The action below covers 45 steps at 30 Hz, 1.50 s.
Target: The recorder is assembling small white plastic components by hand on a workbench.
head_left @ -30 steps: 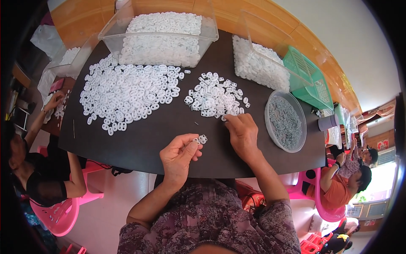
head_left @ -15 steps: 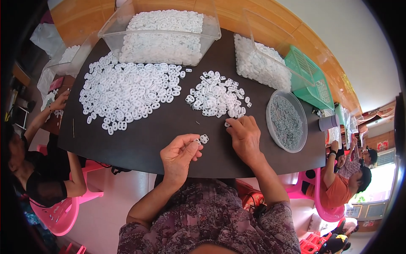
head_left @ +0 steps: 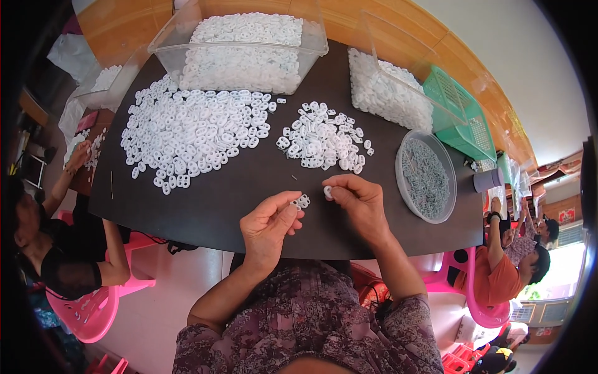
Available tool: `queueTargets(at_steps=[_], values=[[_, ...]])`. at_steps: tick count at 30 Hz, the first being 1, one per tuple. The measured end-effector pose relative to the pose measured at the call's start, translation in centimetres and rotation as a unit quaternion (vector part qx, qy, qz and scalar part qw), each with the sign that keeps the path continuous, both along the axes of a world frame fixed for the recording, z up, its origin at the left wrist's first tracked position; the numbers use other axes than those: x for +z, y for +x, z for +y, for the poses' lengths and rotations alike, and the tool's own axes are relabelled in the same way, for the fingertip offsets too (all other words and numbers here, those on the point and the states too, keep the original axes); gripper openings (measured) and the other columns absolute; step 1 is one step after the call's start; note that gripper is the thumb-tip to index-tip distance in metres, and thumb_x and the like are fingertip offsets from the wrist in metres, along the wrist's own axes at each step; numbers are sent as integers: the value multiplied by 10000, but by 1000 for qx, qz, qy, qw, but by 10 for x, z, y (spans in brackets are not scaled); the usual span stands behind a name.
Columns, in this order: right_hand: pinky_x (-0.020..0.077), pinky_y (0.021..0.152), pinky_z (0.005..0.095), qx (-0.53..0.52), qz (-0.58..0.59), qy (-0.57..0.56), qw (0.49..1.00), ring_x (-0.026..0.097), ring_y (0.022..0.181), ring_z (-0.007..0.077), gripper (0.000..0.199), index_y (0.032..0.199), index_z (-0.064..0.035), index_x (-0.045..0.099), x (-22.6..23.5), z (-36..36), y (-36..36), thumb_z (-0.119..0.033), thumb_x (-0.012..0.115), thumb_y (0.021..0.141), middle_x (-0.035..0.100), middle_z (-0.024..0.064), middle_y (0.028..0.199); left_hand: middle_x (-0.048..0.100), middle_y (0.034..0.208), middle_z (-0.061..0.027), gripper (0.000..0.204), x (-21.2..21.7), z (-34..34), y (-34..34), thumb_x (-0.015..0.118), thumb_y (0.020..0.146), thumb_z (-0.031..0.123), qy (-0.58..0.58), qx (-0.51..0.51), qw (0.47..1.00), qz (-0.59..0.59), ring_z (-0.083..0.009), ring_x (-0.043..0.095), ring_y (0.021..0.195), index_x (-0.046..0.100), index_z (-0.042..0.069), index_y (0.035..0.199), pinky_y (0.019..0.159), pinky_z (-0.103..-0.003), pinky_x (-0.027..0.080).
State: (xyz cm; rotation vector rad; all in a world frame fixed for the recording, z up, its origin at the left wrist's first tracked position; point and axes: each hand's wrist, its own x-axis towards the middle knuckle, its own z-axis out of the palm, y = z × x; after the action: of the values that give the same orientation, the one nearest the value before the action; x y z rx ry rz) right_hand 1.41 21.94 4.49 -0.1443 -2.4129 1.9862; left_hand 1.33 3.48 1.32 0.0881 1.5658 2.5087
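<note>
Head: white piece [head_left: 327,192] between right fingertips [head_left: 337,193]

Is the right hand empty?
No, the right hand pinches a small white piece that pokes out toward the left hand.

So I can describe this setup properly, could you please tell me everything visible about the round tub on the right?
The round tub is shallow and looks like clear plastic, with a pale rim. It stands open on the dark table, to the right of the right hand. A mass of small grey pieces covers its floor; they are too small to tell apart. No hand touches it.
</note>
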Motion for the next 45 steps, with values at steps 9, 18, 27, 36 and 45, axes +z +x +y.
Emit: queueTargets(at_steps=[9,18,27,36,45], values=[[387,557,169,19,-54,-129,990,531,671,30,145,965,-14,657,-6,-14,-3,-90,635,843,648,8,776,655,832,-82,191,1,0,4,586,900,74,-1,-30,999,-15,-80,590,641,608,-17,1067,541,-187,448],[400,566,181,-8,-53,-158,986,537,652,48,121,947,-8,654,-6,-26,-2,-66,637,841,652,22,775,655,854,-55,181,3,0,4,591,902,92,-16,-29,999,-38,-56,580,650,606,3,1059,549,-173,437],[402,568,183,-2,-28,-167,986,551,671,47,119,936,-6,663,-9,-31,-2,-66,648,835,659,20,786,655,838,-45,175,1,0,3,597,896,87,-24,-18,998,-50,-54,582,643,612,8,1051,543,-171,435],[463,715,211,-10,36,-91,995,577,786,76,134,967,31,650,-12,-37,3,25,620,836,654,42,861,654,822,-32,185,-1,1,5,596,892,71,-49,-3,998,-39,-48,580,642,611,11,1066,542,-170,439],[464,672,223,-6,87,-19,996,566,753,81,105,941,5,648,-16,-43,6,7,618,840,606,28,810,641,816,-24,262,-5,5,7,592,891,51,-47,31,998,13,-43,570,648,588,17,1151,540,-170,443]])
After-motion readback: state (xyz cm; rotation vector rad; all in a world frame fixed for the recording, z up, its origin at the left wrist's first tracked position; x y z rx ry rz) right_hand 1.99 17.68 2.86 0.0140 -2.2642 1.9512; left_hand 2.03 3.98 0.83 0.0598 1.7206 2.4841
